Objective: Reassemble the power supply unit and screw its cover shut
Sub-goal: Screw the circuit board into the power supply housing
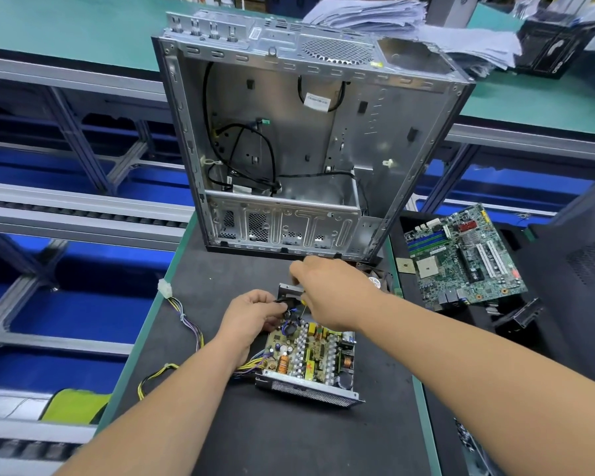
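PSU [308, 364] open on black mat [289, 438], below both hands | left hand [251, 314] pinches black part | right hand [330, 293] curled, grip unclear | grey mesh steel box, bare PCB

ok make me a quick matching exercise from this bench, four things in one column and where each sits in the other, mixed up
Things:
1. power supply unit
2. computer case
3. motherboard
4. stack of papers

Places:
A. far right, on the green bench behind the case
B. near centre of the black mat, cover off, board exposed
C. right of the case, lying flat
D. far end of the mat, open side facing the camera

Pairs: 1-B, 2-D, 3-C, 4-A
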